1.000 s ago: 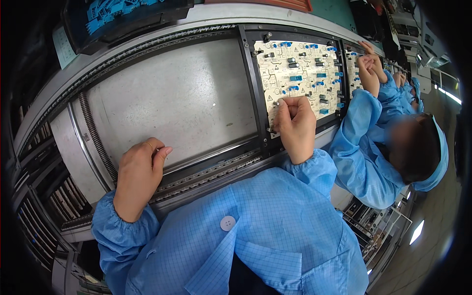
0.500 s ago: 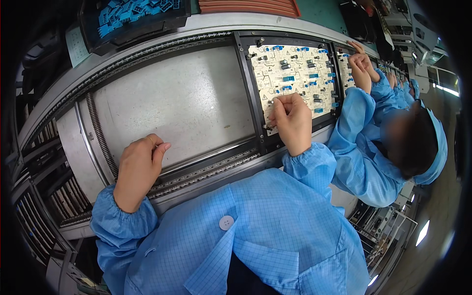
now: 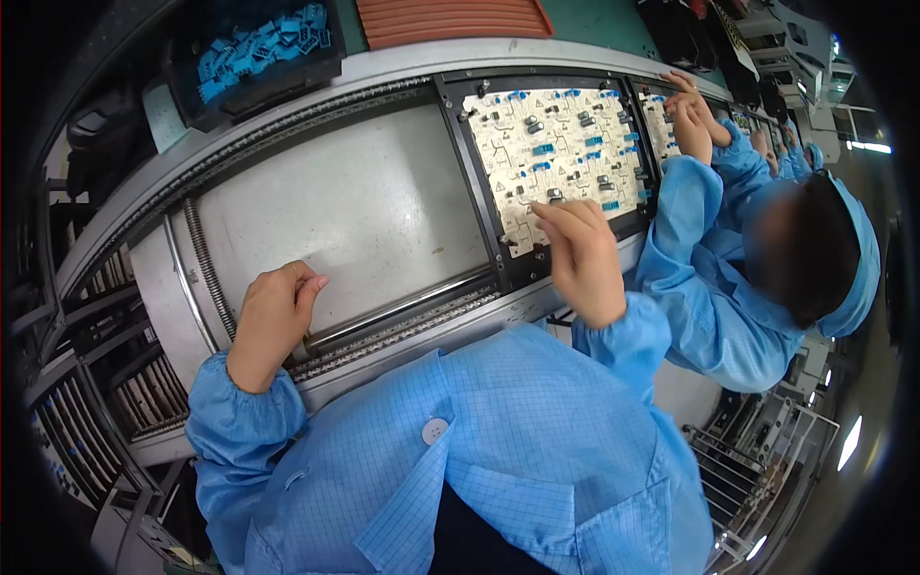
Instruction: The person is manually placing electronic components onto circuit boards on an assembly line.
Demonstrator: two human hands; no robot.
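A cream circuit board lies in a black frame on the conveyor, carrying blue connectors, dark capacitors and other small parts. Over the board's near edge is my right hand, its fingers stretched forward and loosely apart, with nothing visible in them. The index fingertip is close to small parts low on the board; whether it touches them I cannot tell. My left hand hovers at the near rail, left of the board, fingers curled and thumb against the index finger. Anything inside that pinch is hidden.
A black bin of blue connectors stands beyond the far rail, beside an orange-red ribbed tray. A grey metal plate lies between the rails. At right, a co-worker's hands are over a neighbouring board.
My right hand has drawn back toward me from the board and its pinch has loosened. The left hand keeps its curled pose. The whole view has shifted slightly.
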